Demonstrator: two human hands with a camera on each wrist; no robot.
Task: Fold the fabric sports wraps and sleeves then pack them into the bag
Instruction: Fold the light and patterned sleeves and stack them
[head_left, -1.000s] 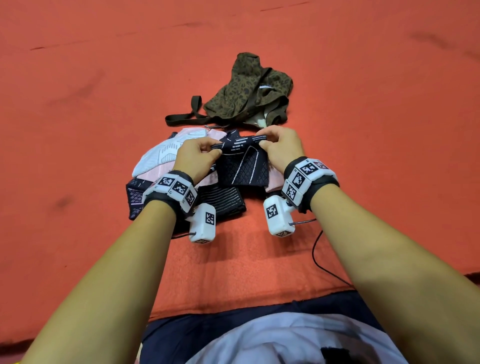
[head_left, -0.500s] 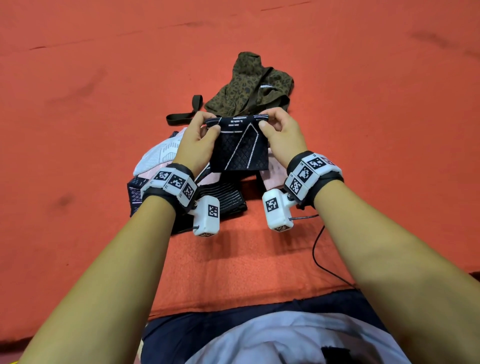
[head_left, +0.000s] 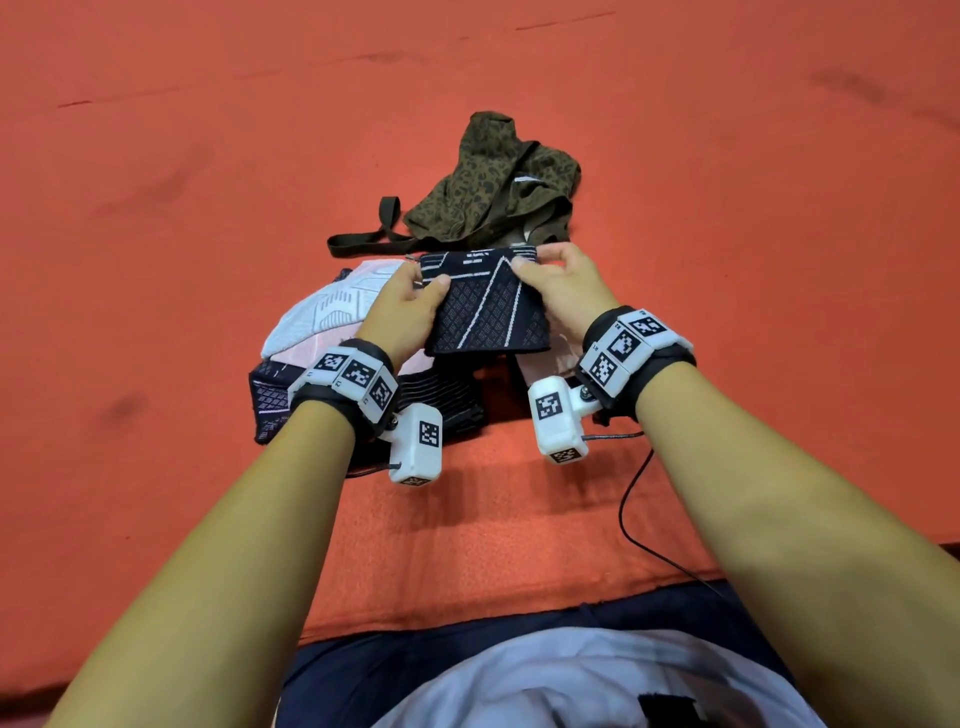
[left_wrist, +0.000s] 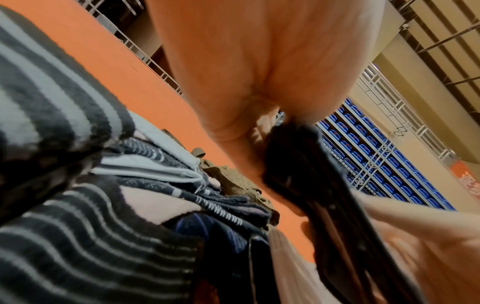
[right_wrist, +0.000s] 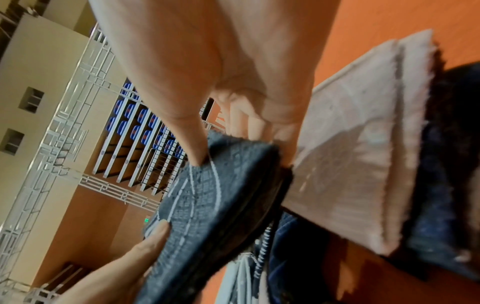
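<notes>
With the left hand (head_left: 402, 304) pinching one top corner and the right hand (head_left: 558, 291) pinching the other, the folded dark sleeve (head_left: 485, 312) hangs above the unfolded pile (head_left: 311, 322), and either loosened pinch could let it spring open short of the camouflage bag (head_left: 493, 182).

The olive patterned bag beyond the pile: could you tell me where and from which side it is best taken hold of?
Probably by the dark strap, coming from the left. The bag lies crumpled with no firm edge showing, while its strap trails flat onto the bare orange mat, clear of the pile of wraps. Both hands are busy now with the dark sleeve.
</notes>
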